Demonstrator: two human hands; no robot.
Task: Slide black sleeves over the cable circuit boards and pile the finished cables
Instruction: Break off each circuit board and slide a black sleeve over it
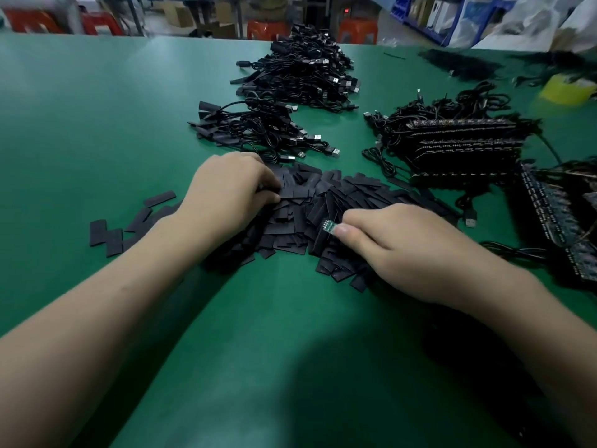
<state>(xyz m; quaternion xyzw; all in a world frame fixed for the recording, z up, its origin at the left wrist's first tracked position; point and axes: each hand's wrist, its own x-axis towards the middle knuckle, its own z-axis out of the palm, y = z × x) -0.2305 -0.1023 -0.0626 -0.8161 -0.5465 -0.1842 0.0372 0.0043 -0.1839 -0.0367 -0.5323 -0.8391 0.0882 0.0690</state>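
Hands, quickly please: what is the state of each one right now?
Left hand: fingers curled into the sleeve pile; whether it grips one cannot be told.
Right hand: closed, pinching a small circuit board.

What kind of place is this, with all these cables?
Most likely an electronics assembly workshop: a green bench carries a heap of black sleeves, piles of USB cables and stacked circuit boards.
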